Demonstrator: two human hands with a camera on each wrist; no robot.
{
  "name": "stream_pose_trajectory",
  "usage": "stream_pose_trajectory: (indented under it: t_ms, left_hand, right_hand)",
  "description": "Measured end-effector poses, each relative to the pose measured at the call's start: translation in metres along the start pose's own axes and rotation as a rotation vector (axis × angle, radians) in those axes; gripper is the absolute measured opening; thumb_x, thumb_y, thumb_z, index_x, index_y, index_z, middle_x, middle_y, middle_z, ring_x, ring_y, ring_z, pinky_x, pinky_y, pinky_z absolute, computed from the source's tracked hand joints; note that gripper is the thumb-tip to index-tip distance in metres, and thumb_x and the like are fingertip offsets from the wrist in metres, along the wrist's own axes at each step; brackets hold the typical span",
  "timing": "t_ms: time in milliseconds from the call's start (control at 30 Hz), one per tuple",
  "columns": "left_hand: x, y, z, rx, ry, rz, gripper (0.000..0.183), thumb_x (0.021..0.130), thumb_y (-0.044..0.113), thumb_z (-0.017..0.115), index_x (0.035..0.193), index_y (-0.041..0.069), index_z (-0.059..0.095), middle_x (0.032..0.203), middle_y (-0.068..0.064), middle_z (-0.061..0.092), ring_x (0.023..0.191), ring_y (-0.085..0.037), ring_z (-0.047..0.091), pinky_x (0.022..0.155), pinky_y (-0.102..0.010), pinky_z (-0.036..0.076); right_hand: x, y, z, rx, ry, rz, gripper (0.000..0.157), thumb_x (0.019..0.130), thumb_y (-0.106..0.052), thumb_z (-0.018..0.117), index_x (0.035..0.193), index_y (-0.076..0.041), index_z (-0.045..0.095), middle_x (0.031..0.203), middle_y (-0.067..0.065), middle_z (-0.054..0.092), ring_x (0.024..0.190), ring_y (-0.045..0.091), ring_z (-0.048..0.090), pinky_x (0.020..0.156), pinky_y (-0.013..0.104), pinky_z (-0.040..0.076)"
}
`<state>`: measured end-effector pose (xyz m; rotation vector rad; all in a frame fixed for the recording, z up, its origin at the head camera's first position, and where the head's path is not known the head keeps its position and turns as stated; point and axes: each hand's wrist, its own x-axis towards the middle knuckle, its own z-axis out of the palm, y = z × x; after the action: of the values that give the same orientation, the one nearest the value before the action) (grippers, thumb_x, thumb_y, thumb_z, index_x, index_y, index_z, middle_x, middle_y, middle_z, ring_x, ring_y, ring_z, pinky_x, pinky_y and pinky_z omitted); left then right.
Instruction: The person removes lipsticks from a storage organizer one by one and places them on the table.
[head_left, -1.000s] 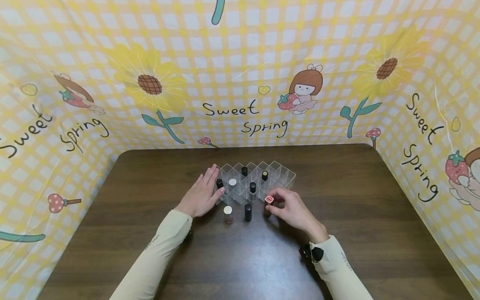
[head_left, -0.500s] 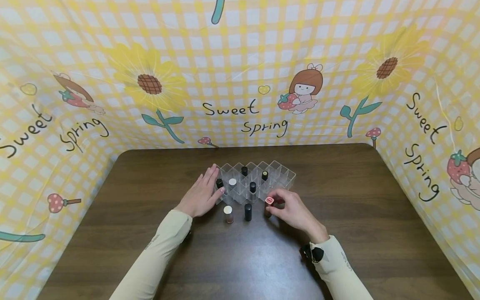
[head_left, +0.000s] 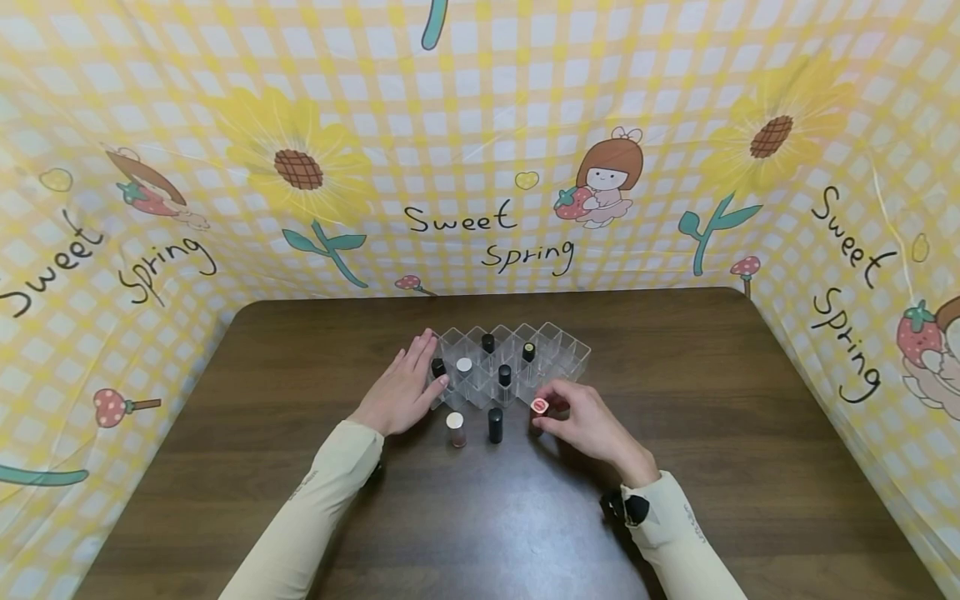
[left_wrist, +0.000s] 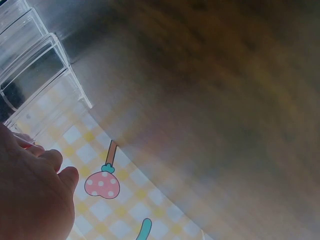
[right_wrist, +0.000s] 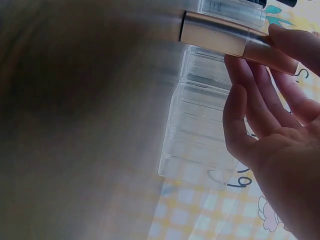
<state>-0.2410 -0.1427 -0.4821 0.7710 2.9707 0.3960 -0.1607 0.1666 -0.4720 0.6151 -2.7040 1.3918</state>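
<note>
My right hand [head_left: 588,421] pinches a lipstick tube [head_left: 539,407] with a red mark on its top, at the front right of a clear acrylic organizer [head_left: 558,360]. In the right wrist view the lipstick tube [right_wrist: 215,35] looks shiny rose-gold, held near its top between thumb and fingers. Its base is at or near the tabletop. My left hand [head_left: 401,392] rests with straight fingers along the organizer's left end, its thumb at the front corner. Several capped tubes stand in the organizer's diamond compartments, among them a white-capped tube [head_left: 465,367] and a black-capped tube [head_left: 505,375].
In front of the organizer, a white-capped tube [head_left: 456,431] and a black tube [head_left: 495,425] stand upright on the brown wooden table [head_left: 480,517]. A yellow checked cloth [head_left: 480,150] hangs around the table's back and sides.
The top of the lipstick tube has shifted slightly toward me in my right hand's grip. My left hand and the standing tubes stay where they were.
</note>
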Motion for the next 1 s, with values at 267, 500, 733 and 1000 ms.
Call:
stream_pose_trajectory:
  t_ms: [267,500,733,1000]
  left_hand:
    - [0.0004,0.0001,-0.0006,0.003,-0.01,-0.006,0.071,0.103,0.052,0.026,0.156,0.008,0.007,0.165,-0.006,-0.001,0.152,-0.028,0.007,0.123,-0.045,0.011]
    - [0.0002,0.0006,-0.0014,0.002,-0.007,-0.002,0.072,0.102,0.053,0.025,0.156,0.007,0.007,0.165,-0.007,0.0,0.151,-0.028,0.007,0.122,-0.046,0.012]
    - [-0.0016,0.0021,-0.0024,-0.001,0.01,0.011,0.074,0.102,0.055,0.023,0.156,0.006,0.01,0.164,-0.009,0.003,0.151,-0.03,0.011,0.122,-0.047,0.014]
    - [-0.0021,0.0029,-0.0036,-0.008,0.017,0.008,0.07,0.103,0.049,0.029,0.155,0.005,0.012,0.164,-0.01,0.005,0.151,-0.03,0.012,0.121,-0.048,0.015]
  right_hand:
    - [0.0007,-0.0033,-0.0028,0.0,-0.033,0.006,0.017,0.08,-0.01,0.077,0.094,-0.011,0.066,0.088,-0.002,0.067,0.084,0.015,0.066,0.079,0.035,0.055]
    - [0.001,-0.0046,-0.0047,-0.007,-0.058,0.016,0.019,0.081,-0.012,0.077,0.096,-0.011,0.066,0.088,-0.002,0.067,0.083,0.012,0.065,0.079,0.034,0.055]
    - [0.0009,-0.0053,-0.0051,-0.029,-0.078,0.033,0.021,0.08,-0.014,0.077,0.098,-0.013,0.065,0.088,-0.004,0.066,0.083,0.012,0.064,0.078,0.035,0.054]
    - [0.0009,-0.0056,-0.0062,-0.027,-0.087,0.036,0.021,0.081,-0.015,0.077,0.098,-0.014,0.065,0.089,-0.004,0.066,0.085,0.016,0.065,0.079,0.035,0.054]
